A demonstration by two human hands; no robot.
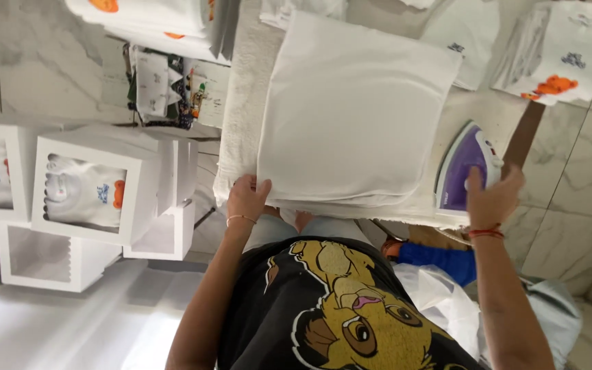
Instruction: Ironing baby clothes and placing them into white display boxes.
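A folded white cloth (354, 109) lies flat on a towel-covered ironing board (241, 103). My left hand (247, 196) pinches the cloth's near left corner. My right hand (491, 197) grips the handle of a purple and white iron (466, 164), which stands at the board's near right end, just right of the cloth.
White window boxes (90, 195) holding small printed garments stand at the left. Folded white garments with orange prints (556, 55) lie at the far right, more (152, 17) at the far left. A blue cloth (440, 260) and white fabric sit below the board by my right arm.
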